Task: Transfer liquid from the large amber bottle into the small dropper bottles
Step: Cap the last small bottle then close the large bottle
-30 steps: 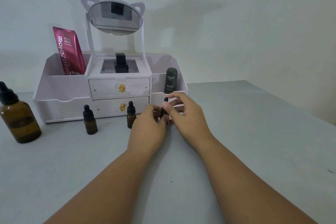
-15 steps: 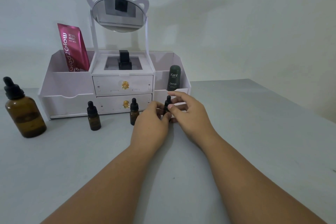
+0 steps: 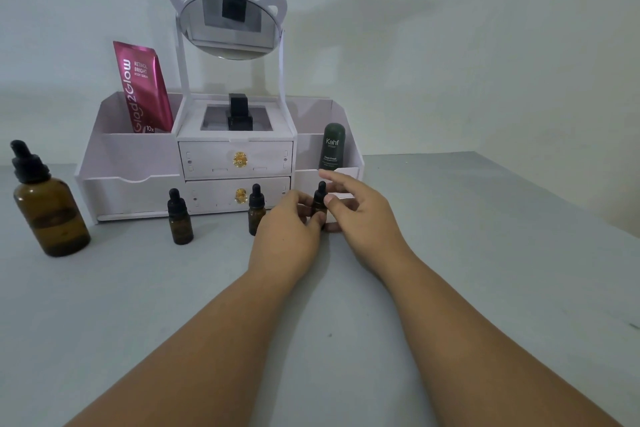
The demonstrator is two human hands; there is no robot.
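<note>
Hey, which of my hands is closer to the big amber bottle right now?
Left. The left hand grips the rightmost small dropper bottle, far right of the large amber bottle; the right hand is on that small bottle's far side, farther away.

We have the organizer [image 3: 138,191] at the back of the worktop [image 3: 485,253], mirror [image 3: 228,24] on top, tube [image 3: 142,87] in its left bin, stick [image 3: 333,146] in its right. The big bottle [image 3: 48,215] stands far left. Before the drawers [image 3: 235,160], left to right, stand first dropper [image 3: 180,222], second dropper [image 3: 256,212] and third dropper [image 3: 319,201], the last between left grip [image 3: 287,236] and right grip [image 3: 360,215].
</note>
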